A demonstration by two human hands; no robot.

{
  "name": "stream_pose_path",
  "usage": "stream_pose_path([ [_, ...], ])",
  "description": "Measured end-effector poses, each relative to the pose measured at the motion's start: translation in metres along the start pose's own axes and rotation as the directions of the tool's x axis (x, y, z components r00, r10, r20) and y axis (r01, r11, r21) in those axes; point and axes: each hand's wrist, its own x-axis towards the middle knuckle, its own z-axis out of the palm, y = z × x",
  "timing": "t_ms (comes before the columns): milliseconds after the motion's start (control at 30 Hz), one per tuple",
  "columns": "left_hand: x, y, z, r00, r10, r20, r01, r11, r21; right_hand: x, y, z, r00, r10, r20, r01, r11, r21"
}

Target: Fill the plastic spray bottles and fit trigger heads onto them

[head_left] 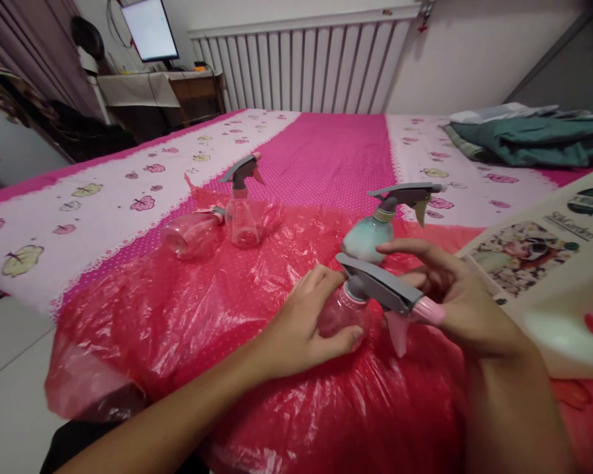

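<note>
My left hand is wrapped around the body of a pink spray bottle, which has a grey sprayer top and a pink nozzle and trigger. Just right of it, my right hand is partly hidden behind that nozzle. Its fingers are apart and bent, with the index fingertip at the side of a second spray bottle of pale blue-green, standing behind. Whether the fingertip touches that bottle, I cannot tell. Farther left, one clear pink spray bottle stands upright beside another pink spray bottle lying on its side.
A crinkled red plastic sheet covers the near part of the bed. A printed bag or box and a white-and-red object are at right. Folded green cloth lies at back right; a desk with a monitor is back left.
</note>
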Motion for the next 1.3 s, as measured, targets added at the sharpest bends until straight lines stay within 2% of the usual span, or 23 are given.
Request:
stream_pose_path([
  [100,0.0,0.0,0.0,1.0,-0.003,-0.008,0.003,1.0,0.0,0.003,0.001,0.004,1.0,-0.012,0.025,0.011,1.0,0.025],
  [267,0.0,-0.001,0.0,1.0,-0.005,-0.014,0.004,1.0,-0.02,0.004,0.0,0.01,1.0,-0.015,-0.026,0.014,0.999,-0.034],
  [367,0.0,-0.002,0.001,1.0,-0.005,-0.029,0.004,0.999,-0.034,0.004,-0.002,0.011,0.996,-0.062,-0.07,0.051,0.988,-0.148],
  [467,-0.001,-0.002,0.001,0.999,-0.019,-0.035,0.018,0.999,-0.035,0.006,0.0,0.011,0.979,-0.166,-0.119,0.122,0.942,-0.313],
  [567,-0.001,-0.001,0.002,0.999,-0.026,-0.041,0.024,0.998,-0.049,0.011,0.004,0.012,0.97,-0.228,-0.083,0.183,0.912,-0.368],
  [700,-0.001,-0.002,0.003,0.998,-0.033,-0.049,0.028,0.993,-0.111,0.016,0.009,0.019,0.976,-0.216,-0.021,0.197,0.924,-0.328],
  [900,-0.001,-0.011,0.008,0.998,-0.033,-0.061,0.025,0.991,-0.131,0.022,0.009,0.038,0.954,-0.254,-0.157,0.176,0.903,-0.391],
  [967,-0.001,-0.012,0.009,0.997,-0.045,-0.055,0.036,0.988,-0.152,0.024,0.008,0.044,0.939,-0.282,-0.196,0.175,0.884,-0.434],
  [1100,0.0,-0.009,0.013,0.993,-0.012,-0.115,-0.008,0.985,-0.173,0.028,0.006,0.055,0.888,-0.347,-0.301,0.139,0.827,-0.544],
  [1200,0.002,-0.008,0.015,0.993,0.031,-0.117,-0.047,0.99,-0.134,0.03,0.003,0.063,0.835,-0.373,-0.404,0.044,0.779,-0.626],
  [1300,0.003,-0.009,0.017,0.994,0.029,-0.108,-0.037,0.997,-0.067,0.03,-0.001,0.069,0.771,-0.404,-0.493,-0.073,0.712,-0.698],
])
